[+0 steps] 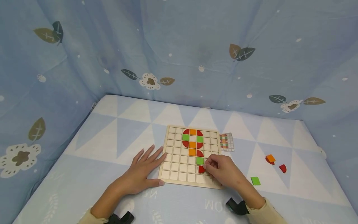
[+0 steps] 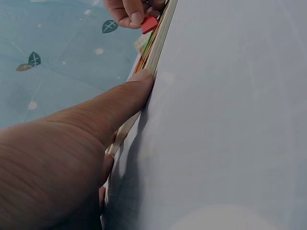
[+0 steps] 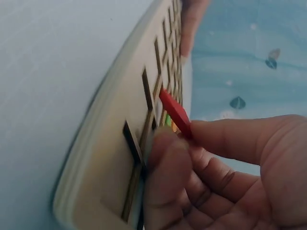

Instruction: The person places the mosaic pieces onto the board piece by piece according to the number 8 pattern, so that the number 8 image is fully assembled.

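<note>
A wooden grid board [image 1: 174, 159] lies on the table with red, orange and green pieces set in some cells. My left hand [image 1: 144, 174] rests at its left edge, fingers straight and spread, the thumb touching the near left side. Between thumb and fingertips my right hand [image 1: 223, 169] pinches a red quarter-circle piece [image 1: 201, 169], just below a green square [image 1: 199, 161] in the board. In the right wrist view the red piece [image 3: 176, 114] is tilted over the grid. The left wrist view shows the left thumb [image 2: 127, 93] against the board's side.
A small pattern card [image 1: 227, 142] lies at the board's right edge. Farther right are an orange square [image 1: 270, 158] overlapping a red piece [image 1: 269, 161], another red quarter-circle [image 1: 283, 168] and a loose green square [image 1: 255, 180]. A blue curtain [image 1: 179, 46] hangs behind the table.
</note>
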The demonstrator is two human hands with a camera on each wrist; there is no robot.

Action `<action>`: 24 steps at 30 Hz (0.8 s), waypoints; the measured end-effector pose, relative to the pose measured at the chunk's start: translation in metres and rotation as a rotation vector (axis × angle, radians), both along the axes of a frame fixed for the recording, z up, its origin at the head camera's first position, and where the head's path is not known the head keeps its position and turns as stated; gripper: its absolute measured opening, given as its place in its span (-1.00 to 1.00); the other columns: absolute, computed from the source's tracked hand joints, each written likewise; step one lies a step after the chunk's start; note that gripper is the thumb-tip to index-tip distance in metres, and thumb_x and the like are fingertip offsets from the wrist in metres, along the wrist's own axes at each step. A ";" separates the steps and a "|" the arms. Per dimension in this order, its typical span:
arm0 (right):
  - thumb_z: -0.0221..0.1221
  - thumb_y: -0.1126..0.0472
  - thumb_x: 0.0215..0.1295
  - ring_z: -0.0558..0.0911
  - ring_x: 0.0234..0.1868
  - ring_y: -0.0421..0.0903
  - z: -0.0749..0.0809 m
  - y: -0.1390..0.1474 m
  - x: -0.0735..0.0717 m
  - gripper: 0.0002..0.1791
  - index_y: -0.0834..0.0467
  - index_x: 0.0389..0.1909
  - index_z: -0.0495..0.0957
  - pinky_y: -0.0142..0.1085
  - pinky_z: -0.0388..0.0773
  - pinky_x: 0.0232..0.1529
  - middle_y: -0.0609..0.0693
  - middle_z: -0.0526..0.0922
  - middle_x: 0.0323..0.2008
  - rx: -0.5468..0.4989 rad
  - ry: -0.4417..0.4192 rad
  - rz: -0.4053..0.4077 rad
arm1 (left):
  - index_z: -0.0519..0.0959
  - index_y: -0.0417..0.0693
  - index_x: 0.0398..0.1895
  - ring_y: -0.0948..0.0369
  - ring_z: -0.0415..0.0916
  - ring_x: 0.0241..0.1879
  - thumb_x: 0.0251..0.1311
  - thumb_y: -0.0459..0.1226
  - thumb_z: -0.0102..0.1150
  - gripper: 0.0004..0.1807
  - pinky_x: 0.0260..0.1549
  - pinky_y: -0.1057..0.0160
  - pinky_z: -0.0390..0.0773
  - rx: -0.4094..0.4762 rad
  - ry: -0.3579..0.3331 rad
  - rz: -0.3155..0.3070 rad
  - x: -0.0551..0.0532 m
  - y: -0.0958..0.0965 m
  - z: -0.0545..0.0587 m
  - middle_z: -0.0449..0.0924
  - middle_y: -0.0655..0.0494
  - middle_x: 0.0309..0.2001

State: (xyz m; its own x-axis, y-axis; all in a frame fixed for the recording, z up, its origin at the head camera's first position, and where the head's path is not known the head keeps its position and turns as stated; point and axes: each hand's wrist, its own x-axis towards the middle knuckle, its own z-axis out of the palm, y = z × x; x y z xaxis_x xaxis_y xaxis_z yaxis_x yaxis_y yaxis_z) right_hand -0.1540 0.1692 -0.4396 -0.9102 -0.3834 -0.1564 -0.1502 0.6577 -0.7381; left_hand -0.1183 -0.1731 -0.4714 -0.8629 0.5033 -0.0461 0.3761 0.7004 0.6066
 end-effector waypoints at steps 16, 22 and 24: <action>0.36 0.29 0.37 0.49 -0.49 -0.30 -0.009 -0.008 0.003 -0.89 0.03 -0.32 0.65 -0.38 0.51 -0.44 -0.26 0.55 -0.51 0.030 0.119 0.047 | 0.13 0.04 0.68 -0.08 -0.36 0.67 0.25 0.15 0.39 0.04 0.51 -0.23 -0.39 -0.005 0.023 -0.003 0.000 0.001 0.001 -0.09 0.10 0.69; 0.38 0.32 0.35 0.56 -0.39 -0.25 -0.009 -0.001 0.003 -0.87 0.08 -0.23 0.62 -0.37 0.58 -0.34 -0.20 0.59 -0.40 -0.017 0.058 0.095 | 0.14 0.03 0.68 -0.07 -0.35 0.67 0.25 0.15 0.39 0.03 0.51 -0.23 -0.39 -0.003 0.013 0.001 0.001 0.002 0.002 -0.09 0.11 0.69; 0.37 0.33 0.35 0.55 -0.39 -0.25 -0.009 -0.001 0.003 -0.87 0.08 -0.24 0.61 -0.37 0.58 -0.34 -0.21 0.58 -0.41 -0.015 0.067 0.104 | 0.14 0.03 0.68 -0.06 -0.36 0.67 0.25 0.14 0.40 0.03 0.51 -0.22 -0.39 -0.003 0.009 0.002 0.001 0.002 0.002 -0.10 0.11 0.69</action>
State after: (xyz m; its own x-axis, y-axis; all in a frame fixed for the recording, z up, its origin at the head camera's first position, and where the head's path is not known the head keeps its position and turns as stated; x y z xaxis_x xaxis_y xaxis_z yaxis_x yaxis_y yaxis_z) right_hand -0.1506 0.1679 -0.4490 -0.8735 -0.4783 -0.0905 -0.2663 0.6252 -0.7336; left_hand -0.1177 -0.1711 -0.4690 -0.8643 0.5014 -0.0396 0.3801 0.7027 0.6015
